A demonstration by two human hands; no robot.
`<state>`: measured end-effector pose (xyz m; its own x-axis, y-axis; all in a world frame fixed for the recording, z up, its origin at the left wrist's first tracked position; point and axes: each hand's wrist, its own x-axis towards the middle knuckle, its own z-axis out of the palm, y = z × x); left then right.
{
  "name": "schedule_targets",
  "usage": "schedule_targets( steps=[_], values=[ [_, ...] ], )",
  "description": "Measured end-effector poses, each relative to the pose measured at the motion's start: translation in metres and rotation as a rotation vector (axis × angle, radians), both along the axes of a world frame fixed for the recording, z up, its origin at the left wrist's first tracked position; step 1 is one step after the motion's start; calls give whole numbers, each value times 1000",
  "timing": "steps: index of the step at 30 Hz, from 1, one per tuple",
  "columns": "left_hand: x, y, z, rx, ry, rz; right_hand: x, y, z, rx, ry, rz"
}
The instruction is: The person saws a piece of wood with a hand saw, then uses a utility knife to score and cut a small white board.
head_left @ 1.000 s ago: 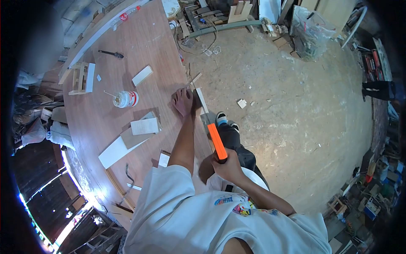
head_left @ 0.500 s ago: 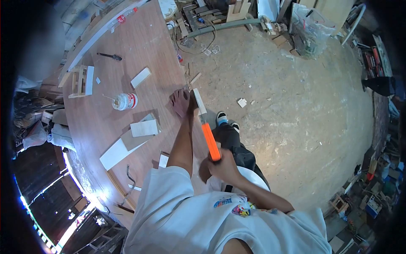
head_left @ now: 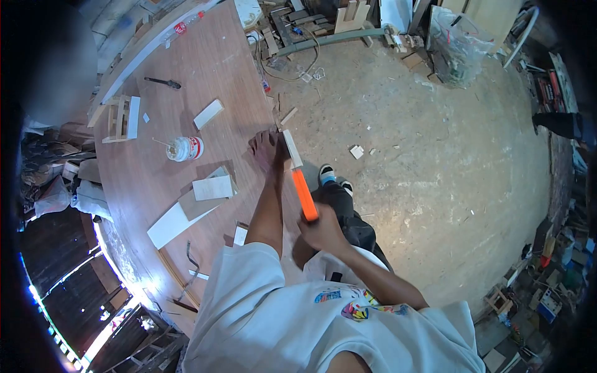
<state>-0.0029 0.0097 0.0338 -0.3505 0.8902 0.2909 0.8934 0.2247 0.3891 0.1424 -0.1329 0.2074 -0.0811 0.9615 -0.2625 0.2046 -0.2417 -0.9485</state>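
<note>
Shifted toward 11 o'clock since the earlier frame: the long, orange, bar-shaped tool handle (head_left: 305, 196) and the right hand (head_left: 322, 229), whose fingers are clamped around its near end. Handle's far end now appears against the narrow, pale wooden strip (head_left: 292, 150) at the brown wood-grain surface's (head_left: 205, 68) edge. Left hand (head_left: 266, 150) remains at the strip's 9 o'clock side; whether its fingers grip cannot be told. White, red-labelled jar (head_left: 185, 149): 9 o'clock of left hand, unmoved.
</note>
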Motion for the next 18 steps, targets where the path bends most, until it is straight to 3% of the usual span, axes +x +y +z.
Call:
schedule_targets(
  steps=[2, 3, 5, 8, 12, 14, 18],
  values=[
    [-9, -1, -46, -9, 24, -61, 17, -24, 22, -286, 55, -25],
    [-14, 1, -61, -12, 56, -129, 15, -21, 18, -282, 57, -27],
    [-7, -3, -47, 13, 36, -85, 8, -12, -1, 6, -4, 30],
    [6, -6, -21, -67, -79, -67, -14, 46, -55, -148, -12, -62],
    [4, -13, -2, -116, -3, -43, -23, 54, -58, -126, -87, -29],
    [7, 1, -4, -171, 22, -10, -16, 40, -46, -94, -77, -28],
    [-3, 0, -40, -13, 49, 16, 16, -23, 45, -181, 1, 50]
  ],
)
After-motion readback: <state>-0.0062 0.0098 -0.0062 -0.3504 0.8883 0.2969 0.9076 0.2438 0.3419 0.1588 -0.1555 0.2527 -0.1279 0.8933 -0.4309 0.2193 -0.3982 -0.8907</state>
